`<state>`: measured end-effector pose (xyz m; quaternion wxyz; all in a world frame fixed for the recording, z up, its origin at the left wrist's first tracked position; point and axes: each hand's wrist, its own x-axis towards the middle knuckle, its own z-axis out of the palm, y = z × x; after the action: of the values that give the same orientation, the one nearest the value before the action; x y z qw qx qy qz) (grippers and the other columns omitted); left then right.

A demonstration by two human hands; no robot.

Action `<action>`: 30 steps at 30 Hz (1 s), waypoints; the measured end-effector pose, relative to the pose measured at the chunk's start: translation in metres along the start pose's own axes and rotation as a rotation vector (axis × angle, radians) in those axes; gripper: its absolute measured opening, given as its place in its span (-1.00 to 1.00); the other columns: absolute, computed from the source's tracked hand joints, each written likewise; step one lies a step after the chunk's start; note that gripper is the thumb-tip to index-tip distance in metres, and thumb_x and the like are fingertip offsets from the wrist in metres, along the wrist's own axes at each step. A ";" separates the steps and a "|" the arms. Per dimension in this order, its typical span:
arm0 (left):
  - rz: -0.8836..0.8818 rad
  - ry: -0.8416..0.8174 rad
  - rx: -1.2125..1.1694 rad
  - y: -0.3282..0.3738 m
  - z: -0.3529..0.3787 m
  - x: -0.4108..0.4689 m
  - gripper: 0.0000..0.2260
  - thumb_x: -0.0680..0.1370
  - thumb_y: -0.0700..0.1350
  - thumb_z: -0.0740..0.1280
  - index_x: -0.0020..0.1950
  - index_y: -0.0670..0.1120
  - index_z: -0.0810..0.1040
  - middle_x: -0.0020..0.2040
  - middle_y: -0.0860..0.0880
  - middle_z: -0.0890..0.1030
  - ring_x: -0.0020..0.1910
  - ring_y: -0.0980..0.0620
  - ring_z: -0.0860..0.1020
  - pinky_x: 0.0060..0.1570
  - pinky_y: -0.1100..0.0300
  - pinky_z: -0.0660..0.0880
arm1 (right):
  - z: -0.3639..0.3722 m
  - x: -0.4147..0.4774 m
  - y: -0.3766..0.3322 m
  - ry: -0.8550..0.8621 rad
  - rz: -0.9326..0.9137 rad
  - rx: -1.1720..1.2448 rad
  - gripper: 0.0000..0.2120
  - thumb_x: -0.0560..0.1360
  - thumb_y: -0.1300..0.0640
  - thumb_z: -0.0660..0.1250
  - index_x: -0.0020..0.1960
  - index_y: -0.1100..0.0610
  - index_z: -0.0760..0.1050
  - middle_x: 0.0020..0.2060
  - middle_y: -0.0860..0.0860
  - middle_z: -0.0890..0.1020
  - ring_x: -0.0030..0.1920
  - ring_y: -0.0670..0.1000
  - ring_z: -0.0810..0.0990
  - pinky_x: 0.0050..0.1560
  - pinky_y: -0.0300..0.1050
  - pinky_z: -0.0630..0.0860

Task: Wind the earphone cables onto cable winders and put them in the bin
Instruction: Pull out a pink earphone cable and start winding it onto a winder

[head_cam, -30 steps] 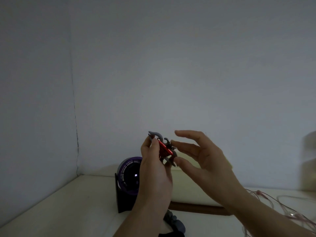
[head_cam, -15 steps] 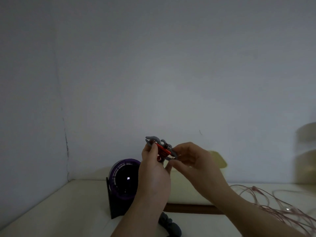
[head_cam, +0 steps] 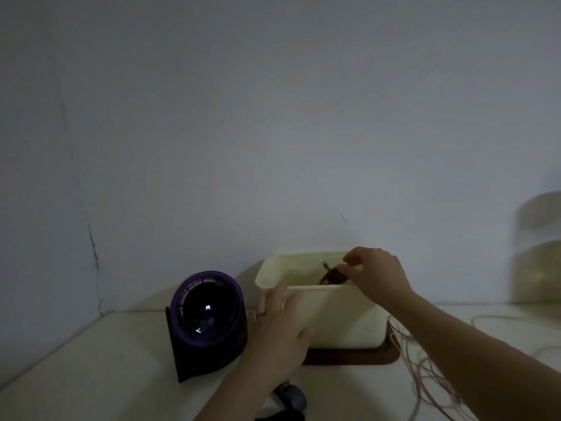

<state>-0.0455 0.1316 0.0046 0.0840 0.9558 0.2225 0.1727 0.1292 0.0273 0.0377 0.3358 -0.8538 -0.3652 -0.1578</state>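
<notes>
A cream bin (head_cam: 343, 317) stands on a dark brown tray (head_cam: 352, 357) against the wall. My right hand (head_cam: 376, 275) reaches over the bin's near rim, and its fingertips pinch a dark red wound cable winder (head_cam: 332, 276) inside the bin, with a plug sticking up beside it. My left hand (head_cam: 282, 326) lies with straight fingers against the bin's front left corner. Loose pink earphone cables (head_cam: 425, 369) sprawl on the table to the right of the bin. Grey cable winders (head_cam: 293, 401) lie at the bottom edge, partly hidden under my left forearm.
A black and purple round fan (head_cam: 206, 317) stands just left of the bin, close to my left hand. A pale translucent container (head_cam: 538, 247) sits at the far right by the wall. The room is dim.
Both hands held the wound winder up in front of the wall. Now my right hand has carried it down into the bin, and my left hand has let go and moved to the bin's corner.
</notes>
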 end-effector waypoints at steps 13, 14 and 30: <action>0.001 0.035 -0.074 -0.005 0.013 0.000 -0.49 0.61 0.06 0.21 0.54 0.07 0.14 0.57 0.07 -0.22 0.55 -0.03 -0.11 0.51 0.02 -0.02 | -0.060 -0.039 0.054 0.019 -0.005 0.108 -0.91 0.50 0.11 0.34 -0.05 0.05 0.62 -0.23 -0.15 0.61 -0.12 -0.11 0.60 0.00 -0.19 0.53; 0.008 0.042 -0.069 0.001 0.018 -0.002 -0.50 0.61 0.06 0.22 0.52 0.06 0.17 0.56 0.06 -0.21 0.55 -0.04 -0.10 0.51 -0.01 0.00 | -0.065 -0.046 0.063 -0.037 0.011 0.088 -0.91 0.50 0.12 0.35 -0.05 0.06 0.62 -0.23 -0.15 0.60 -0.13 -0.13 0.60 -0.04 -0.24 0.51; 0.279 -0.356 -0.030 0.099 0.076 -0.033 -0.70 0.62 -0.08 0.21 0.35 0.05 0.41 0.23 0.01 0.48 0.20 0.04 0.46 0.14 0.18 0.39 | -0.081 -0.120 0.127 -0.618 -0.004 -0.356 -0.86 0.47 0.13 0.31 -0.01 0.06 0.62 -0.34 -0.18 0.48 -0.34 -0.21 0.45 -0.41 -0.49 0.29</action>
<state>-0.0062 0.0218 -0.0517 0.1116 0.9914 0.0669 0.0144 0.1378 -0.1548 -0.0232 0.0553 -0.9055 -0.4182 0.0461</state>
